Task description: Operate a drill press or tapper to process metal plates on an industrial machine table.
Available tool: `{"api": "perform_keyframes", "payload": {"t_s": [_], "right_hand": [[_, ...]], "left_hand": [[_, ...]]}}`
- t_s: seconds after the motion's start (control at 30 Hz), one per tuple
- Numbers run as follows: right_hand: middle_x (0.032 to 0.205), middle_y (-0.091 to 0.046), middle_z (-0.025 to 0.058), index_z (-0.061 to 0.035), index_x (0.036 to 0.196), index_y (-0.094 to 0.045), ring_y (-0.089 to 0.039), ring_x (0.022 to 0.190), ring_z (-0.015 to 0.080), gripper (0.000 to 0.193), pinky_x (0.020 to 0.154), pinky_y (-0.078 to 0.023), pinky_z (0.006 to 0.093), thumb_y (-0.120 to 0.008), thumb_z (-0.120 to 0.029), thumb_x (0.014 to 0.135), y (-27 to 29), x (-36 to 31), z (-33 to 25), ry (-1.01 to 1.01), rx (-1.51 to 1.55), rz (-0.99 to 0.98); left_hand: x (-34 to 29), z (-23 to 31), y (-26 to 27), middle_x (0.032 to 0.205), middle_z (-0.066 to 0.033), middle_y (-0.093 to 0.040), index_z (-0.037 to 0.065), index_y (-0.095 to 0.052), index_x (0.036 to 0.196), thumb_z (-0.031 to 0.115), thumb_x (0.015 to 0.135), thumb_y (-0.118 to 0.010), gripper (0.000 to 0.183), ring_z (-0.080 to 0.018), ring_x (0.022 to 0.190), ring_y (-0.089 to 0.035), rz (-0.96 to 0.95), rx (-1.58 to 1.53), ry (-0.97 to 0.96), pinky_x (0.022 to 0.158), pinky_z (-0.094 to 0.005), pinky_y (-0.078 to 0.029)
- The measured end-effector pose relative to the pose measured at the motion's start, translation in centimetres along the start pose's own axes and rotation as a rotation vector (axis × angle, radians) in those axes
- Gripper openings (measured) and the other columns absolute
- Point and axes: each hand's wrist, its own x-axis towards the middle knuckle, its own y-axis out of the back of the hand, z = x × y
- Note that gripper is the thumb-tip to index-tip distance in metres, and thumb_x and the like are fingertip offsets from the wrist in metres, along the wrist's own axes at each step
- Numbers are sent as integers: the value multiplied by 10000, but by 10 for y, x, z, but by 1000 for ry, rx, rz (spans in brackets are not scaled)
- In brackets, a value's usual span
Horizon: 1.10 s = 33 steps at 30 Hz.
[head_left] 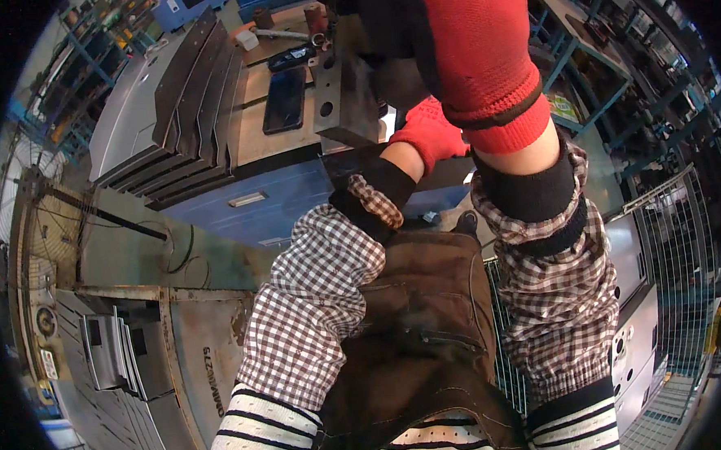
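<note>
Steel block point(348, 105) is sitting at bench point(250, 131) front edge; L hand point(433, 130) & R hand point(480, 43) prob. positioning work; fingers' state: can't tell; next move prob. needing steadiness.

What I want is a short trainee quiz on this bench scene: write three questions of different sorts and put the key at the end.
1. Multiple choice: as pictured, where does the dark phone lie relative to the stacked metal sheets?
A) To their left
B) To their right
C) Underneath them

2. True or false: the left hand is gloved in red, and so is the right hand.

3. Fill in the blank: the left sleeve cover has a brown-and-white ______ pattern.

Key: 1. B; 2. True; 3. checked
</note>
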Motion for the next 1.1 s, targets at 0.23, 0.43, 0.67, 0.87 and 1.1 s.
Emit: {"api": "perform_keyframes", "payload": {"t_s": [0.23, 0.43, 0.67, 0.87, 1.1], "right_hand": [[1078, -559, 130, -67, 1174, -533, -606, 906, 208, 357, 743, -528, 292, -630, -114, 834, -10, 2, 8, 78, 116, 86], [990, -581, 120, 12, 1125, -500, -609, 844, 178, 343, 714, -526, 267, -622, -150, 848, -8, 7, 7, 5, 186, 34], [970, -596, 107, 16, 1112, -505, -619, 843, 171, 308, 714, -524, 266, -592, -152, 870, -12, 10, 9, 31, 275, 65], [946, -608, 98, 11, 1114, -504, -624, 840, 173, 307, 713, -521, 270, -592, -142, 863, -5, 22, 19, 212, -2, 45], [1054, -559, 110, 2, 1180, -457, -581, 938, 194, 351, 793, -481, 298, -533, -188, 895, 18, 16, 27, 194, -187, -35]], "left_hand": [[7, -6, -20, 1275, -117, -514, 186, -529, 1248, 536, 696, -590, 657, -337, 1149, -473, 95, 166, -57, 966, -432, -366], [2, -3, -6, 1278, -140, -501, 163, -526, 1250, 552, 688, -610, 689, -336, 1154, -470, 58, 114, -62, 968, -440, -366], [-1, 0, 3, 1197, -154, -547, 120, -534, 1203, 529, 659, -674, 694, -319, 1111, -514, 63, 120, -52, 928, -425, -404], [-8, 7, 19, 1100, -159, -590, 65, -532, 1121, 508, 650, -699, 667, -314, 1038, -562, 35, 114, -25, 872, -416, -433], [-12, 10, 29, 986, -167, -635, 17, -530, 1048, 485, 639, -724, 651, -312, 959, -608, 35, 97, -31, 816, -405, -458]]}}
